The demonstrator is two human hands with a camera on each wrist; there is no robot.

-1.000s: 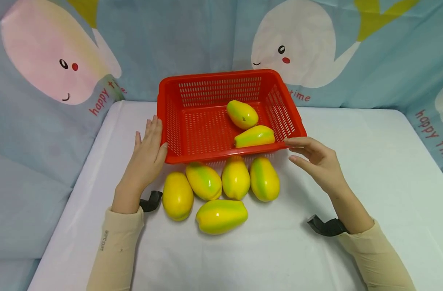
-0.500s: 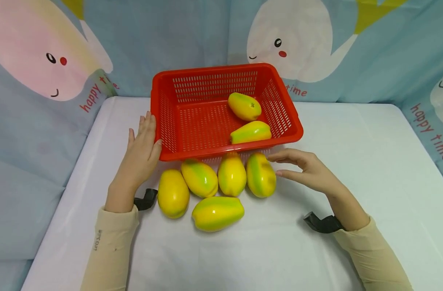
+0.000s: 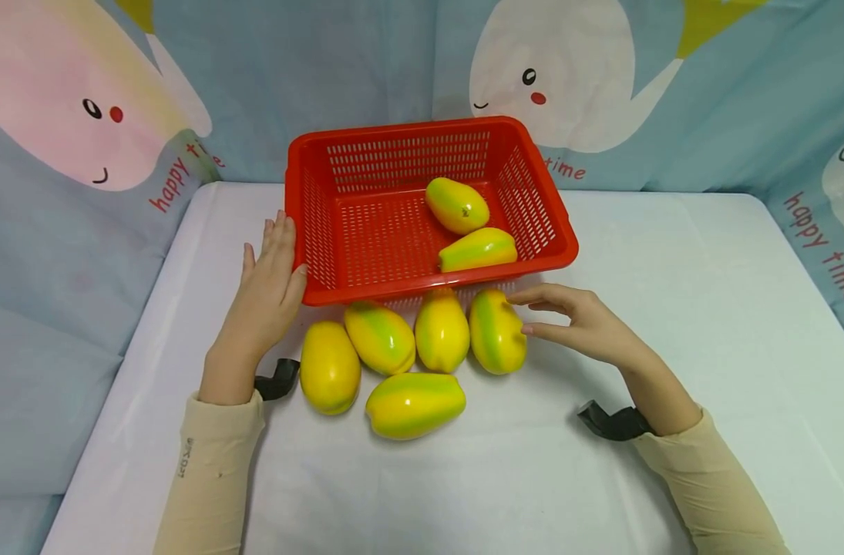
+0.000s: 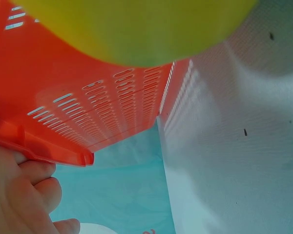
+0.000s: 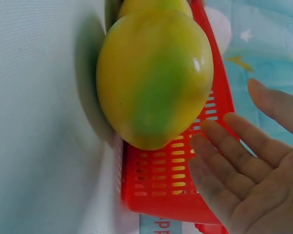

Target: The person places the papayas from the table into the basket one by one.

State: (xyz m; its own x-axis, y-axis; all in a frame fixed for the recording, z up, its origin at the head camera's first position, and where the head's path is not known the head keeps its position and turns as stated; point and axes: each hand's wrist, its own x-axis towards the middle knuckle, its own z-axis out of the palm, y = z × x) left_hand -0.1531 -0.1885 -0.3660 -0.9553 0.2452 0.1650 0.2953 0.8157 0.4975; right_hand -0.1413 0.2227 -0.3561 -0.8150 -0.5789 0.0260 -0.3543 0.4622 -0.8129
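My left hand (image 3: pixel 265 297) lies along the left side of a red plastic basket (image 3: pixel 394 289), its fingers extended against the outside. In the left wrist view, the fingers (image 4: pixel 46 192) touch the underside of the basket's rim. My right hand (image 3: pixel 577 320) is spread beside the rightmost yellow-green papaya (image 3: pixel 496 335), fingertips and thumb close to its right side. The right wrist view shows this papaya (image 5: pixel 154 78) in front of the basket, with the fingers extended and apart from it. Two papayas, a rear one (image 3: pixel 458 206) and a front one (image 3: pixel 479 250), lie inside the basket at the right.
Several more papayas lie on the white tablecloth (image 3: pixel 422 493) before the basket, including a sideways one (image 3: pixel 416 405) nearest the person. A blue curtain (image 3: pixel 366 62) with whale prints hangs behind. Black wrist mounts (image 3: pixel 612 422) stick out from both sleeves.
My right hand has come from the basket's front right corner down and left to the rightmost papaya. The rear papaya inside has rocked slightly. My left hand keeps its place against the basket.
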